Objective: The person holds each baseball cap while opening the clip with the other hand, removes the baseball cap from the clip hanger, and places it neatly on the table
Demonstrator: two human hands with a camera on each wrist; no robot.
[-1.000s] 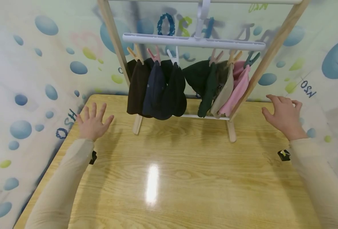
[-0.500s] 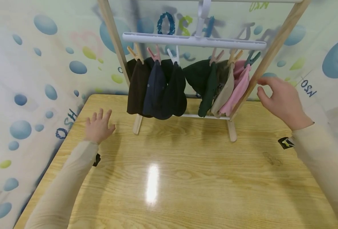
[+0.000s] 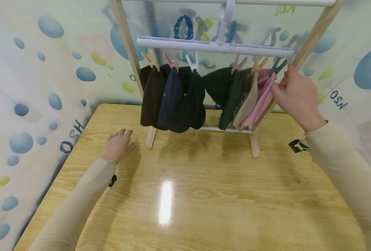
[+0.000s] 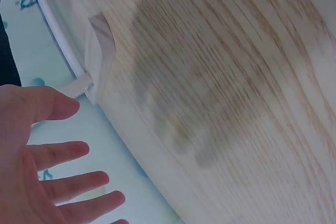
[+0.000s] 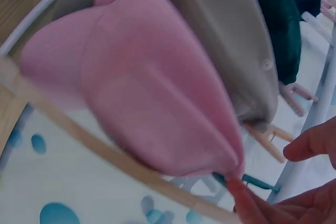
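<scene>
Several caps hang by clothespins from a white hanger bar (image 3: 215,46). My right hand (image 3: 298,96) is at the rack's right end, beside the pink cap (image 3: 260,99). In the right wrist view, one fingertip touches or nearly touches the pink cap (image 5: 157,87) near the green clothespin (image 5: 260,183). Another digit stands apart, near the orange clothespin (image 5: 270,140), so the hand has a gap between its digits. My left hand (image 3: 119,146) hovers over the table's left side, its fingers spread in the left wrist view and holding nothing.
The wooden rack's right post (image 3: 311,38) rises close behind my right hand; its left foot (image 3: 151,137) stands right of my left hand. Beige (image 3: 247,97), dark green (image 3: 229,90), black (image 3: 193,104), navy (image 3: 172,94) and brown (image 3: 152,97) caps hang alongside. The wooden table (image 3: 204,195) shines.
My right hand has moved left and up from beyond the rack to the pink cap's clipped end. My left hand has drifted right and slightly down.
</scene>
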